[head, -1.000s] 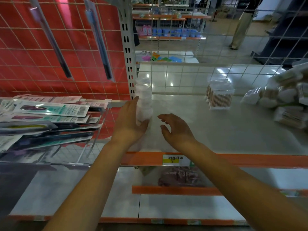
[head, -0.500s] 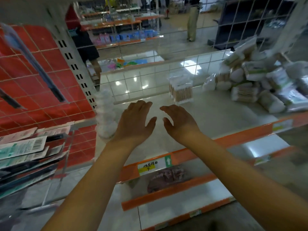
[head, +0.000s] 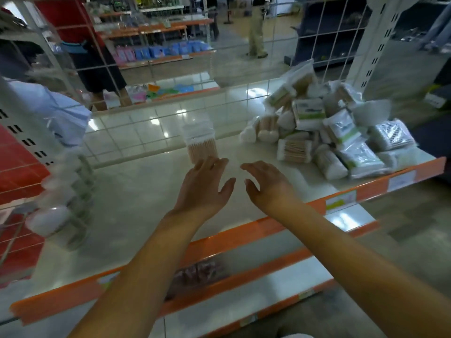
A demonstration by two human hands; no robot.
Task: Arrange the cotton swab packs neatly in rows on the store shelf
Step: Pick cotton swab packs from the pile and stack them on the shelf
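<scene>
A heap of cotton swab packs (head: 327, 132) lies at the right end of the pale shelf (head: 136, 206), some clear with wooden sticks, some white with green labels. One clear box of swabs (head: 200, 142) stands upright near the shelf's back wire. A blurred row of white packs (head: 66, 196) lines the left end. My left hand (head: 203, 185) hovers open just in front of the clear box, fingertips near its base. My right hand (head: 266, 182) is open beside it, holding nothing.
A white wire grid (head: 219, 76) backs the shelf, with a perforated upright (head: 375, 45) at the right. The shelf's orange front edge (head: 244, 235) carries price labels. A lower shelf holds a dark reddish pack (head: 195, 276). People stand in the aisle beyond.
My left hand let go of the white packs at the left end. Both hands and my view swung right, toward the clear box and the heap.
</scene>
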